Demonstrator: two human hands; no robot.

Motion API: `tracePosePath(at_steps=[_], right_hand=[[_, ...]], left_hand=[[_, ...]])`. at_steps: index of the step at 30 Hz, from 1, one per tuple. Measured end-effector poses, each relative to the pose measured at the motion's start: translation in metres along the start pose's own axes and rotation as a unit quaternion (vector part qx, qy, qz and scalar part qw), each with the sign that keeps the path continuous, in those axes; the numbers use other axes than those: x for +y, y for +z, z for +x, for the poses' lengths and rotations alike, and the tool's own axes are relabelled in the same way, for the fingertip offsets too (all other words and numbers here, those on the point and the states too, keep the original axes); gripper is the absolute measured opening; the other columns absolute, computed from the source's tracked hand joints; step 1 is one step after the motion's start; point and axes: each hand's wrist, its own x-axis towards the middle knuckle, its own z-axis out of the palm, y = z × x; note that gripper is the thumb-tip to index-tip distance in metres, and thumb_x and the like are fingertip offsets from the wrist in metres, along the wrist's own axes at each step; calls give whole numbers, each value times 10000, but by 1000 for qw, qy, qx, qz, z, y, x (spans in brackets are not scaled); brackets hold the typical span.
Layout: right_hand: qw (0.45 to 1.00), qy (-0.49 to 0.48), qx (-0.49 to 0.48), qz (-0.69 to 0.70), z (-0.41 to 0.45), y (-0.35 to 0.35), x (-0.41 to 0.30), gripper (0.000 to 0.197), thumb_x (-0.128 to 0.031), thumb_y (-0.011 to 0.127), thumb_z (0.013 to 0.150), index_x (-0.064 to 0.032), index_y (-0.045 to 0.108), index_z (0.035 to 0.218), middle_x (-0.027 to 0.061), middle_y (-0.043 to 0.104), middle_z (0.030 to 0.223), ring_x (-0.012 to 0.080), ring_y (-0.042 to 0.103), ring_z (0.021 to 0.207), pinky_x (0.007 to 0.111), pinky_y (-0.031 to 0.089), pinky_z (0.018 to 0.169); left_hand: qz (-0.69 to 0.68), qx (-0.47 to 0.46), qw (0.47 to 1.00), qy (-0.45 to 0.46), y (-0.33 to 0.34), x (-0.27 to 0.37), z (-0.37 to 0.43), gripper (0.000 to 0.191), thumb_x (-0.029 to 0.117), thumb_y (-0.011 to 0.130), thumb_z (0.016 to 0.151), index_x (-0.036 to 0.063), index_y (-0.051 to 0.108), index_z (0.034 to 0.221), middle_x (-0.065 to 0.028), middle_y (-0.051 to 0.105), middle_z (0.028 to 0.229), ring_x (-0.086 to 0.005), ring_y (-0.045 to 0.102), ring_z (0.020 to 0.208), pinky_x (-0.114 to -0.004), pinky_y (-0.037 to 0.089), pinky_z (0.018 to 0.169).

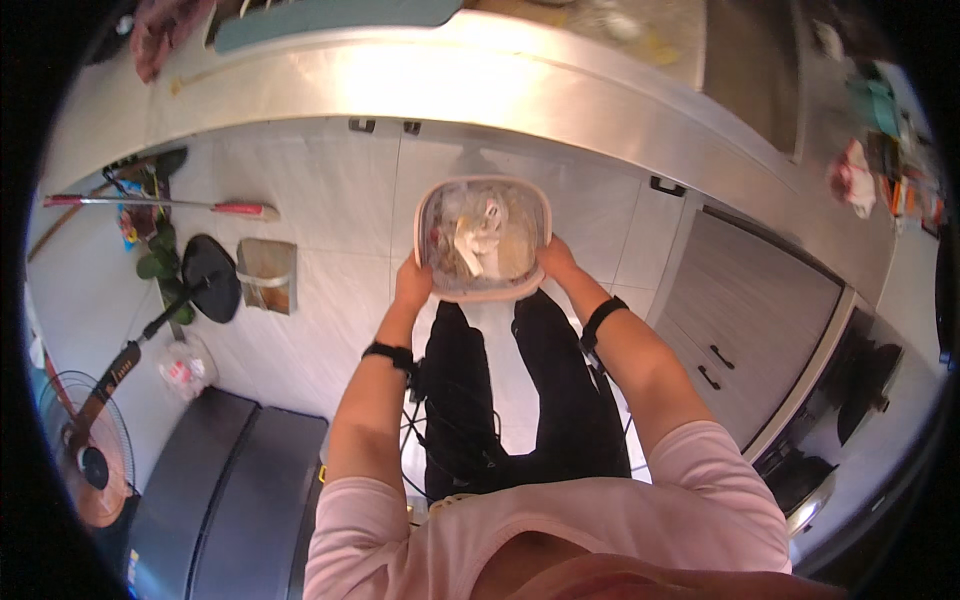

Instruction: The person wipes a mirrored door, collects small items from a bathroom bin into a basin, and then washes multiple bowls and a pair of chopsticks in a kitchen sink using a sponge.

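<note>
A rounded-square plastic bin with a pale pink rim (484, 179) is held in front of my legs, its opening facing up. My left hand (414, 283) grips the rim on the left side. Opposite it, my right hand (556, 256) holds the right side, with the fingers partly hidden behind the rim. Inside lies crumpled whitish and clear waste (480, 240), looking like plastic film and paper. The bin's outer walls and base are hidden below the rim.
A stainless steel counter edge (300, 86) curves across ahead. A red-handled brush (244, 210), a dustpan (268, 277) and a standing fan (94, 465) are on the left. Grey cabinet doors (750, 315) stand at right. Black cables (411, 431) hang near my legs.
</note>
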Motion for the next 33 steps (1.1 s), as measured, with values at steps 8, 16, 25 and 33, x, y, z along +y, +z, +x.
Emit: tracePosePath(at_steps=[8,16,25,33], right_hand=[[999,-45,-8,-5,86,68,22,396,-98,466,744,26,500,1119,183,592,1009,281,577,928,346,447,788],[999,-5,-40,5,140,86,43,463,-89,509,758,30,426,1197,182,548,1093,276,547,979,336,446,798],[988,8,-34,-152,65,17,-16,478,-183,533,766,-13,438,1203,208,580,1020,291,620,795,346,492,699],[973,-187,-95,-101,-136,-23,-142,280,-180,513,791,-43,557,1031,94,612,795,181,578,774,314,436,802]], left_hand=[[73,36,997,5,-2,-47,73,396,39,424,728,29,485,1119,-261,577,911,-423,531,884,-458,433,763],[90,27,995,35,22,-108,131,529,42,458,721,54,383,1245,-258,575,946,-418,534,907,-447,436,786],[13,-26,997,78,-8,-38,69,506,64,471,745,57,387,1244,-257,514,1101,-375,478,1060,-427,396,864],[12,-80,992,93,-137,67,-93,278,231,441,884,51,556,1063,-64,601,685,-122,555,606,-263,455,561]])
